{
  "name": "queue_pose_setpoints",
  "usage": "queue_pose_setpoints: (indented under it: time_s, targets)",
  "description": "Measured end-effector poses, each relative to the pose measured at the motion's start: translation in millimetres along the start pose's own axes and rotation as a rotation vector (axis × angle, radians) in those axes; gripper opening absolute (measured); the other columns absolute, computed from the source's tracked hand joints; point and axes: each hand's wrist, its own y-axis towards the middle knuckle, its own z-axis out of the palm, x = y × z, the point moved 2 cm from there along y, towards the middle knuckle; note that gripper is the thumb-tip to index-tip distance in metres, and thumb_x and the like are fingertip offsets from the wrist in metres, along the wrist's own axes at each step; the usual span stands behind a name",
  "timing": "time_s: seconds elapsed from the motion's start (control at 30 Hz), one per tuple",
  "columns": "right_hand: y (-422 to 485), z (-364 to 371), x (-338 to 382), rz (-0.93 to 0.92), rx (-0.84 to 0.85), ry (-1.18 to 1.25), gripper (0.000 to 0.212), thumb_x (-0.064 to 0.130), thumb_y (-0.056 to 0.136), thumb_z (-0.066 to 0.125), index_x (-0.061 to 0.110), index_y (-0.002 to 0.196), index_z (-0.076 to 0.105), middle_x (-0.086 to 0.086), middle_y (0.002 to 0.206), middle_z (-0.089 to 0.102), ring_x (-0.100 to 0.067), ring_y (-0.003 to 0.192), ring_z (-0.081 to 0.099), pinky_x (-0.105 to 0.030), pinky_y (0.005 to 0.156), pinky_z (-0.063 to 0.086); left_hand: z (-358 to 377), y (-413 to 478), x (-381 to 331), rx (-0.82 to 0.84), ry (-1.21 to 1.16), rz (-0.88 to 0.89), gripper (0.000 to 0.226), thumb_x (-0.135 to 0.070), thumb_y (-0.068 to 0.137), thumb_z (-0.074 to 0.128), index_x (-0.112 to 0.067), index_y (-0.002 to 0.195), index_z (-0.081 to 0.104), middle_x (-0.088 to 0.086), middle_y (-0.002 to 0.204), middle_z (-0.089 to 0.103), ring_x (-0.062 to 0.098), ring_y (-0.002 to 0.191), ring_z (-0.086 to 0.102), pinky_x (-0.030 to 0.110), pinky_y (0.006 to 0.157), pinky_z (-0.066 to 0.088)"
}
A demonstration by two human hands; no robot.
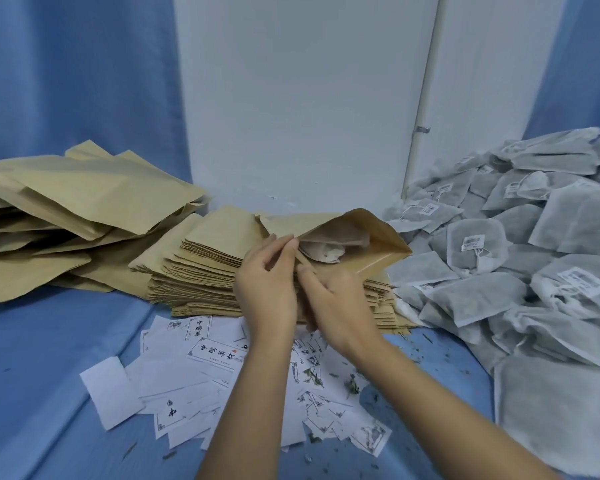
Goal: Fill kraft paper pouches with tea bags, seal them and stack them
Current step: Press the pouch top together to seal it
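**Tea bag sits in open pouch**

The left hand (267, 289) and right hand (336, 306), side by side, each pinch the near lip of a paper pouch (364, 233). The pouch gapes up and to the right of them, a tea bag (323, 252) inside, above the stack of flat pouches (201, 271).

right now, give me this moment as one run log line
pouch: open, tea bag inside, unsealed | left hand: pinches mouth edge | right hand: pinches mouth edge | pouch stack: underneath
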Motion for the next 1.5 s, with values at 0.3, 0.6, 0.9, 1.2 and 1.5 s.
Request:
queue_pose_setpoints:
  time_s: [0.3,0.6,0.9,1.2,1.5]
  targets:
    - [11.7,17.1,-3.2,0.62,-0.209,0.789,0.03,0.04,0.09,0.051,0.018,0.07,0.049,0.001,0.05,0.029,-0.01,0.04,0.022,-0.02,0.041,0.017,7.3,-12.7,-5.0,0.093,0.139,0.135,0.033,-0.029,0.095,0.052,-0.019,0.068,0.068,-0.011,0.077,0.065,-0.008,0.07,0.058,0.002,0.059,0.037]
    - [11.3,14.4,4.2,0.646,-0.214,0.793,0.029,0.014,0.085,0.046,0.015,0.058,0.034,0.005,0.035,0.027,-0.009,0.029,0.021,-0.015,0.033,0.02,6.6,-8.9,-5.8,0.268,-0.035,-0.539,0.03,-0.02,0.089,0.054,-0.012,0.061,0.052,-0.003,0.04,0.047,0.009,0.032,0.041,0.013,0.035,0.03]
    - [12.4,16.8,-3.0,0.706,-0.179,0.991,0.031,0.015,0.089,0.044,0.015,0.059,0.035,0.005,0.038,0.025,-0.007,0.029,0.016,-0.014,0.032,0.012,5.2,-5.6,-10.4,0.269,-0.228,-0.584,0.033,-0.003,0.091,0.049,-0.01,0.06,0.041,-0.009,0.031,0.031,0.003,0.024,0.024,0.011,0.028,0.019]
    - [14.7,8.7,-11.4,0.699,-0.295,0.938,0.026,0.016,0.09,0.041,0.014,0.064,0.037,0.007,0.036,0.028,-0.007,0.03,0.018,-0.017,0.031,0.013,4.8,1.1,-3.3,0.255,-0.224,-0.548,0.032,-0.003,0.089,0.053,-0.014,0.061,0.04,-0.008,0.04,0.024,0.004,0.03,0.018,0.014,0.03,0.013]
    - [15.0,4.3,-13.5,0.718,-0.333,0.919,0.03,0.013,0.09,0.038,0.014,0.06,0.036,0.009,0.035,0.026,-0.006,0.029,0.015,-0.017,0.03,0.013,0.4,7.7,1.1,0.107,-0.265,-0.56,0.031,-0.004,0.087,0.052,-0.016,0.063,0.036,-0.007,0.041,0.024,0.005,0.031,0.018,0.015,0.03,0.013]
